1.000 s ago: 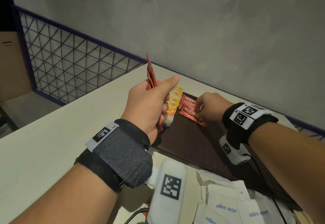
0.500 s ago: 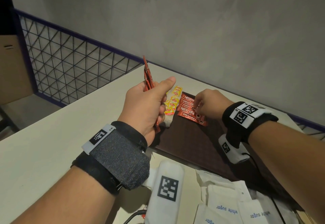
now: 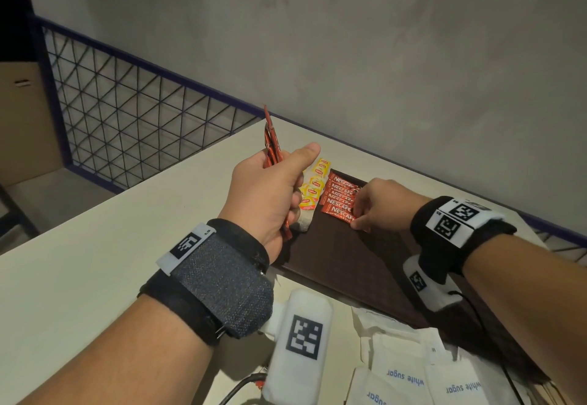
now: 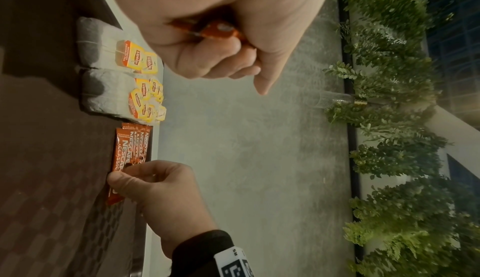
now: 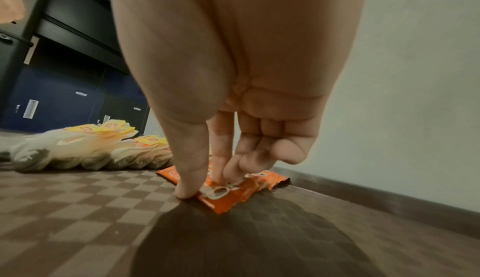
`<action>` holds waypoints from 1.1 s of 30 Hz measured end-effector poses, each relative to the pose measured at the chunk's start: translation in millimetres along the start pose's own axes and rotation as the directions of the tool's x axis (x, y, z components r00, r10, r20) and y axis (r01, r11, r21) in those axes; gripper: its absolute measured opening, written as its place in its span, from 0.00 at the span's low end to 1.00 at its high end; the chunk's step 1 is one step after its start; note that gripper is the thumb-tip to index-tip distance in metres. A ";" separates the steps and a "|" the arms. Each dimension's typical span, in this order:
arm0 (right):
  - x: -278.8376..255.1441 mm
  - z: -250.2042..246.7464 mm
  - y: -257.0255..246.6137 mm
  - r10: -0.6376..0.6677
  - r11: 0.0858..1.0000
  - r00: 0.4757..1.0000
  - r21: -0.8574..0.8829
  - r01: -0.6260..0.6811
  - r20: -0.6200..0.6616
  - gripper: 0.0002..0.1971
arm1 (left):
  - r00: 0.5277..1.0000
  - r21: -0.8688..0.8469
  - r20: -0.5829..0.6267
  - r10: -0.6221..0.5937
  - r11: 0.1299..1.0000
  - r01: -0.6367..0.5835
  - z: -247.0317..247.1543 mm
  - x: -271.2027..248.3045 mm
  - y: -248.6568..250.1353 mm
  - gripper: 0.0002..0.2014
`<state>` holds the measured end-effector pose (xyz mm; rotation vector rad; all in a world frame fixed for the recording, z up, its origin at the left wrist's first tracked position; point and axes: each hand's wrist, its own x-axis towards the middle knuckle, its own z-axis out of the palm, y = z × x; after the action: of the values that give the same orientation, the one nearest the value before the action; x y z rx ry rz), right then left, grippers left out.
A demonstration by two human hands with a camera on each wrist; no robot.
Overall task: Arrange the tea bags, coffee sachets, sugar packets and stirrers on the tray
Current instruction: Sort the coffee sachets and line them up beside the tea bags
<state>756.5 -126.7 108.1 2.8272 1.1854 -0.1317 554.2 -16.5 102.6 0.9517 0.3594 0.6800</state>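
Both hands are busy over the dark checkered tray (image 3: 343,265) on the pale desk (image 3: 95,246). Her or his left hand (image 3: 266,192) is raised just above the tray's near-left corner, fingers curled tight around a small bunch of red coffee sachets (image 3: 271,147) that stick up past the knuckles, thumb stretched out straight along the top. To its right, the right hand (image 3: 378,204) is down on the tray, thumb and first two fingertips (image 5: 221,170) pressed onto the end of the nearest sachet in a fanned row of coffee sachets (image 3: 341,196); the other fingers are bent loosely above it. That row lies overlapped at the tray's far end, directly between the two hands. Just left of the row, close beside the left hand's knuckles, the tea bags (image 3: 313,188) lie in a shingled heap with their yellow tags pointing away, at the tray's left edge. Below both wrists, off the tray's near edge, a loose pile of white sugar packets (image 3: 413,369) sits on the desk, well apart from either hand. Behind the desk stands a grey wall (image 3: 381,55).
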 end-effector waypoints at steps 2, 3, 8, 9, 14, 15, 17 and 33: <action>1.0 -0.7 -3.0 0.000 1.000 1.000 -0.023 0.000 -0.008 0.11 | 1.000 0.003 -0.003 0.000 1.000 0.000 0.7 0.2 -0.2 0.13; 1.6 -1.0 -4.5 -0.001 1.000 1.000 -0.030 0.000 -0.017 0.11 | 1.000 0.003 -0.003 0.000 1.000 0.000 0.8 0.3 -0.2 0.13; 6.1 0.4 -8.2 0.003 0.999 0.997 -0.038 -0.006 -0.080 0.14 | 1.000 0.003 0.010 -0.026 1.000 0.026 1.8 -2.3 2.6 0.17; 7.6 1.6 -8.7 -0.001 0.999 0.996 -0.043 -0.003 -0.088 0.14 | 0.999 -0.005 0.019 -0.039 0.999 0.039 2.8 -3.4 4.0 0.17; 7.7 -2.5 -9.2 0.007 1.000 0.993 0.018 -0.005 -0.119 0.15 | 0.975 -0.060 0.143 -0.170 0.982 0.180 4.7 -7.6 12.8 0.13; 3.4 -9.0 -9.3 0.011 0.998 0.989 0.070 -0.001 -0.145 0.15 | 0.963 -0.080 0.183 -0.196 0.974 0.213 4.6 -8.3 13.4 0.12; -12.2 -27.9 -10.6 0.037 0.959 0.976 0.281 0.025 -0.214 0.16 | 0.938 -0.071 0.254 -0.236 0.963 0.261 3.7 -9.3 13.1 0.11; -157.4 -50.2 -19.0 -0.037 0.586 0.949 0.762 0.275 -0.314 0.07 | 0.584 0.327 0.622 -0.522 0.851 0.412 14.9 -35.3 7.2 0.14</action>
<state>635.6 -219.8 174.3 3.5804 1.8260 -0.4058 533.8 -46.7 116.4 1.1231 -0.0299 -0.2352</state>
